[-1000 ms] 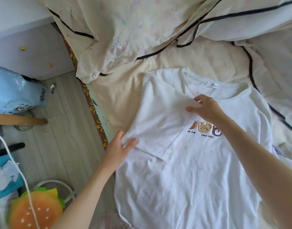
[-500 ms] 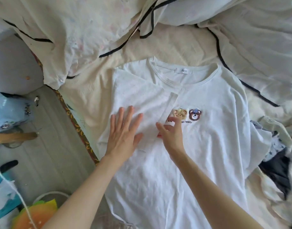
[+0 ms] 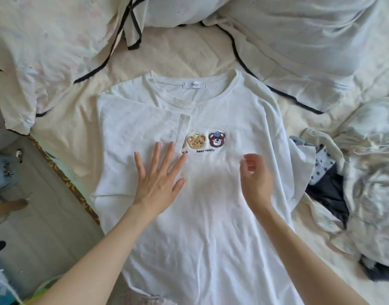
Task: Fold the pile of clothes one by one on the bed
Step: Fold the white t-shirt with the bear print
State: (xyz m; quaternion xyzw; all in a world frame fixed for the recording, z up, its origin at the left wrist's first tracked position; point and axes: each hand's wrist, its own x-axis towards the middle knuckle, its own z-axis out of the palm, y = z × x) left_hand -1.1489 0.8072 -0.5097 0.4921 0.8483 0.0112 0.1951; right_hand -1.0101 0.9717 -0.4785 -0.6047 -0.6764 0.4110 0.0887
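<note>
Right hand shifted rightward off sleeve | left hand flat on T-shirt

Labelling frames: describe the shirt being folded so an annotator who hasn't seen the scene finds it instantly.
On the cream bed, amid rumpled black-trimmed bedding, one white T-shirt lies spread flat under the left hand. Unlike the crumpled clothes pile to its right, it carries bear-face patches on the chest.

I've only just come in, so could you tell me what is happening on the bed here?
A person is folding a white T-shirt spread face up on the bed. Its left sleeve is already folded in; the left hand presses flat on it. The right hand, loosely curled, holds nothing. More clothes wait on the right.
</note>
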